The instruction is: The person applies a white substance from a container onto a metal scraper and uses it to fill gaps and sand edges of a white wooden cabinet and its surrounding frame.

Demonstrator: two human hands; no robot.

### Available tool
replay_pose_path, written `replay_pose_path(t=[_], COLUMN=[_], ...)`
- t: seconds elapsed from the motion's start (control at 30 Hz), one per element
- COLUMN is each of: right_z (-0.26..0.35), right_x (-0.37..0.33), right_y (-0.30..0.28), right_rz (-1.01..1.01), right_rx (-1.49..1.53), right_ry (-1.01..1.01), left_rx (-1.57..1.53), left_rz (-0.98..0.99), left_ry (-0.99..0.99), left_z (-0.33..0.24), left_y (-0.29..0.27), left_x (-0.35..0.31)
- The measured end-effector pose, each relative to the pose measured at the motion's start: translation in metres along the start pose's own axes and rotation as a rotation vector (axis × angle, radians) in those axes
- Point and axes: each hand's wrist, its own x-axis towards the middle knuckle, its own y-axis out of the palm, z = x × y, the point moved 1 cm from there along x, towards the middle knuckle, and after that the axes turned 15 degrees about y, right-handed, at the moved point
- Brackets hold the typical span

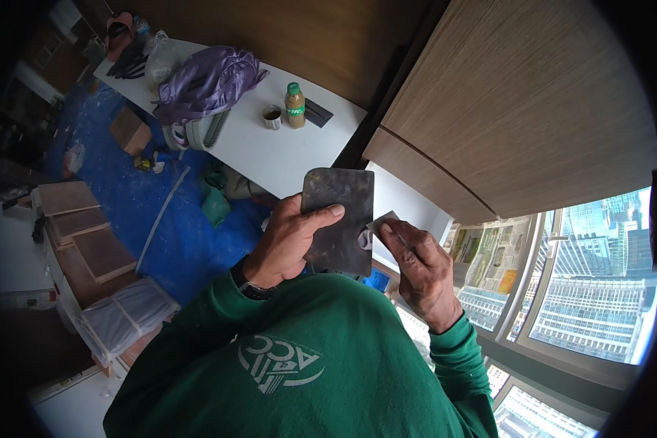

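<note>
In front of my chest, my left hand [283, 241] grips a dark, flat rectangular plate [343, 201] with rounded corners, its thumb lying across the face. My right hand [425, 270] is closed on a small grey flat scraper [382, 220], pinched between thumb and fingers. The scraper's edge is at the plate's right side. A pale greyish patch [365, 239] shows there; I cannot tell whether it is a smear of filler or an opening. Smudges mark the plate's surface and the fingers of my right hand.
Ahead, a white tabletop [248, 157] bears a green-capped bottle [295, 108], a small cup [271, 117] and a purple cloth [204, 80]. Blue sheeting [153, 226] covers the floor. Wooden boxes [102, 254] stand left; a wood-grain panel [518, 102] and windows [591, 292] are right.
</note>
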Motion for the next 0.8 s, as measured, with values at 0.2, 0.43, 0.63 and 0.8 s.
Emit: replay_pose_path(t=[0.2, 0.43, 0.63, 0.8], right_z=[-0.010, 0.010, 0.019, 0.015], right_x=[-0.010, -0.008, -0.004, -0.007], right_y=[-0.003, -0.010, -0.002, -0.008], right_rz=[-0.009, 0.092, 0.028, 0.015], right_rx=[-0.130, -0.098, -0.100, -0.043], right_ry=[-0.051, -0.062, -0.111, -0.047], left_rx=[-0.016, 0.058, 0.219, 0.088], left_rz=[-0.022, -0.001, 0.041, 0.036], left_ry=[0.029, 0.135, 0.148, 0.089], left_z=[0.004, 0.008, 0.004, 0.002], left_y=[-0.008, -0.007, -0.008, -0.005], left_x=[-0.001, -0.008, -0.013, -0.020])
